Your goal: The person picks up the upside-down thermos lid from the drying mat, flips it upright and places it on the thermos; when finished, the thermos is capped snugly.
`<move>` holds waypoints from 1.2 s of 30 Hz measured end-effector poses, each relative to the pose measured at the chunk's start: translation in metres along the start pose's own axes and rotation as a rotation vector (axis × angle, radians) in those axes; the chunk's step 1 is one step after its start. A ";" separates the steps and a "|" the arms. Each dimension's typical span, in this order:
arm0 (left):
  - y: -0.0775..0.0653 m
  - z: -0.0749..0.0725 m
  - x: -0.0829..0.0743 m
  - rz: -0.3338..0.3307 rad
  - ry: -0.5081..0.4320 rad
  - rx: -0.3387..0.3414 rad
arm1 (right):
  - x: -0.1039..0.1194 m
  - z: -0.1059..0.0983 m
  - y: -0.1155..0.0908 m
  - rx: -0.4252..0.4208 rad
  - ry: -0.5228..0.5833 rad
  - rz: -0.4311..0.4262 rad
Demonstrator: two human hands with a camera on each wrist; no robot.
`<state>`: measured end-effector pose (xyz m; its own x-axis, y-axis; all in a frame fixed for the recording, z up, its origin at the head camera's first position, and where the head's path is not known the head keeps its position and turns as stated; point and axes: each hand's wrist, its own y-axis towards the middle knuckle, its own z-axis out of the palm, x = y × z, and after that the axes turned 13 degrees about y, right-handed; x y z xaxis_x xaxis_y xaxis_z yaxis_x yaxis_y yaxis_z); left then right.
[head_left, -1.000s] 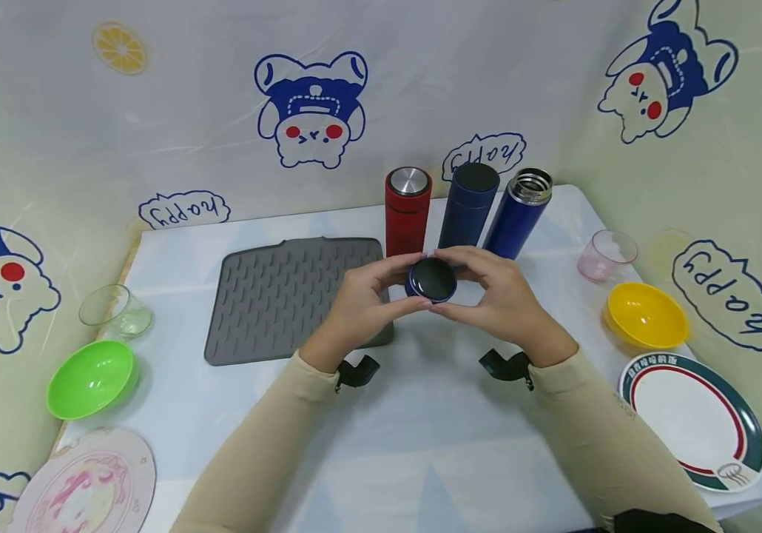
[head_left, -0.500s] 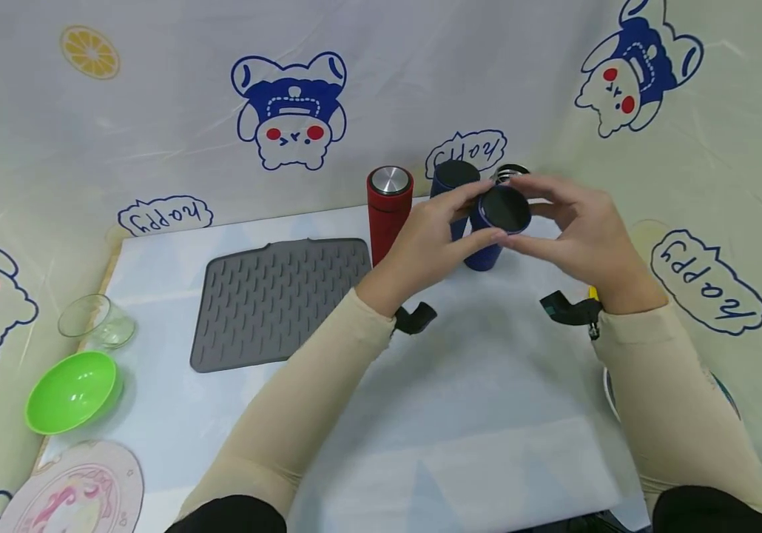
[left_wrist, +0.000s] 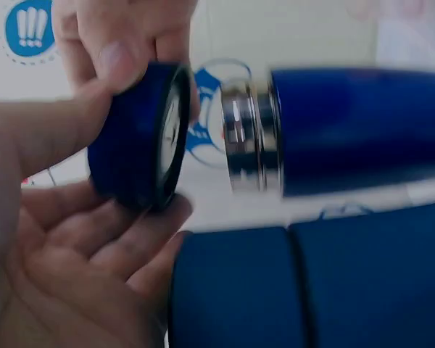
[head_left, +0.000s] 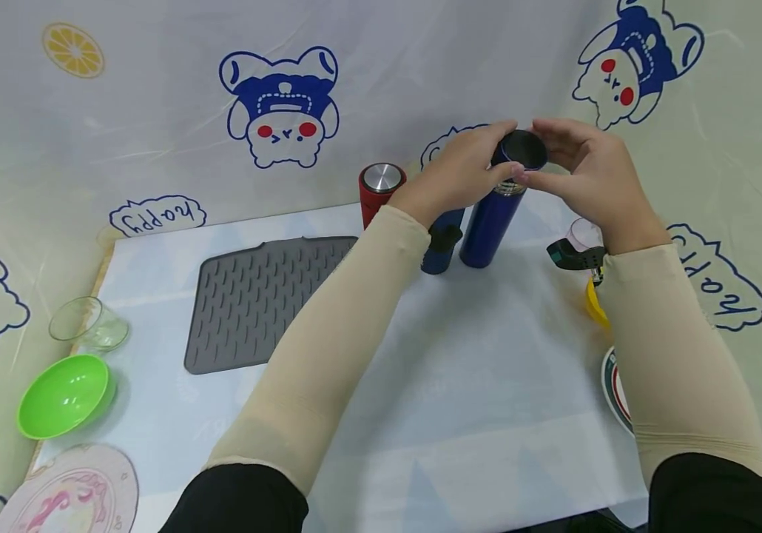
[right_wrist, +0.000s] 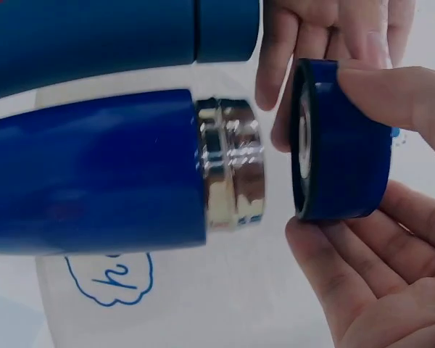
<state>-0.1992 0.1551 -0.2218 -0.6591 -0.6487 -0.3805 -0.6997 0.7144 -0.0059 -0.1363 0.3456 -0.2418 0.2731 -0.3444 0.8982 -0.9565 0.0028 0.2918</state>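
Both hands hold a dark blue bottle lid (head_left: 521, 150) at the back right of the table. My left hand (head_left: 464, 172) pinches its left side and my right hand (head_left: 590, 170) its right side, thumbs at the front. Just below stands a blue thermos (head_left: 493, 226) without its lid. In the left wrist view a small gap parts the lid (left_wrist: 138, 138) from the thermos's shiny steel neck (left_wrist: 248, 138). The right wrist view shows the lid (right_wrist: 344, 141) squarely facing that neck (right_wrist: 232, 163). A second, matte blue thermos (head_left: 439, 252) is partly hidden by my left hand.
A red thermos (head_left: 381, 185) stands left of the blue ones, beside a grey mat (head_left: 248, 303). A glass (head_left: 91, 326), a green bowl (head_left: 64, 396) and a pink plate (head_left: 71, 492) line the left edge. My right arm partly covers a yellow bowl (head_left: 595, 303) and a plate (head_left: 612, 389).
Both hands have carried the lid from the middle of the table up and to the right, over the blue thermos's neck. The head view has shifted slightly.
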 end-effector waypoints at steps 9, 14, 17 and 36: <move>0.016 -0.013 0.001 0.022 0.207 0.188 | -0.014 0.000 0.009 0.036 -0.058 0.102; 0.019 -0.016 0.006 0.059 0.232 0.217 | -0.015 0.001 0.010 0.062 -0.088 0.114; 0.019 -0.018 0.007 0.064 0.245 0.238 | -0.013 0.001 0.010 0.082 -0.110 0.119; 0.031 -0.004 -0.006 0.007 0.319 0.064 | -0.030 0.025 -0.005 0.005 0.166 0.036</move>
<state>-0.2182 0.1798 -0.2157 -0.7244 -0.6857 -0.0716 -0.6825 0.7279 -0.0661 -0.1429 0.3324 -0.2786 0.2514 -0.1840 0.9502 -0.9663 0.0079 0.2571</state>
